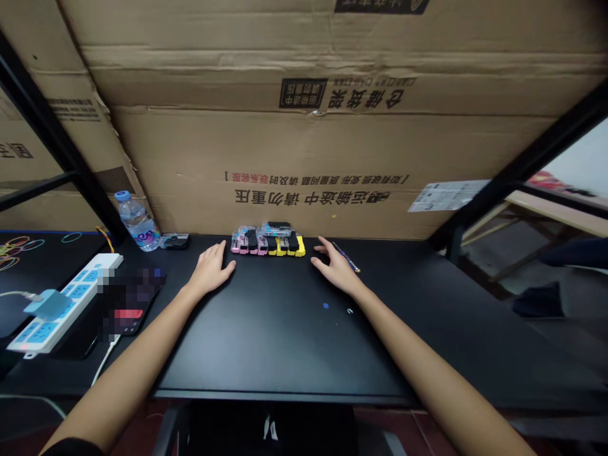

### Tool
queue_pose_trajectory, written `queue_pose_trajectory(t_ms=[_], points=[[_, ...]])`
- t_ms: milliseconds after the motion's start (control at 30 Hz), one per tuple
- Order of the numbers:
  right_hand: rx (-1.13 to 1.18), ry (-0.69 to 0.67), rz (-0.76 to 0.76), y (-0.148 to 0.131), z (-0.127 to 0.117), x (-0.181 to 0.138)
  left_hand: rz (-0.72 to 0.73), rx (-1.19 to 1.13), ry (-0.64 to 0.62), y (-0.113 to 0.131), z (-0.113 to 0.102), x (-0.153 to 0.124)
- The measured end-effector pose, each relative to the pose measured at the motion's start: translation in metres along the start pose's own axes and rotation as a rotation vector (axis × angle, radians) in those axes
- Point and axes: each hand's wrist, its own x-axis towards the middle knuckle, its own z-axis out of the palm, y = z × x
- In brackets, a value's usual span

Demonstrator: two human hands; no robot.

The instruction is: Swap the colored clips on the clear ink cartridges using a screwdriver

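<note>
Open left hand (209, 269), palm down, just left of the pink packs (244, 244), holding nothing. Open right hand (335, 265) too, just right of the yellow packs (300, 246), thumb spread, nothing in the grip; can't tell if touching the pen (350, 258) beside it. Pink and yellow in one tight row at the far side of the table (266, 329), maybe to stay neat and easy to reach. Right behind, the card wall (294, 145), likely good for stopping slips off the back. Far left, a bottle (141, 225), perhaps put there to be out of the way.
</note>
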Motion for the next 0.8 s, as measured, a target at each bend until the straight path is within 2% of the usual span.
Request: queue_pose_trajectory(t_ms=[233,800], points=[[-0.038,-0.033,-0.01,-0.0079,-0.0002,-0.0016,-0.005,0.011,-0.033,-0.0001,-0.0062,-0.0005],[-0.052,-0.039,-0.033,-0.0073,-0.0003,-0.0007,0.007,0.006,0.004,-0.0004,-0.0038,-0.0004]])
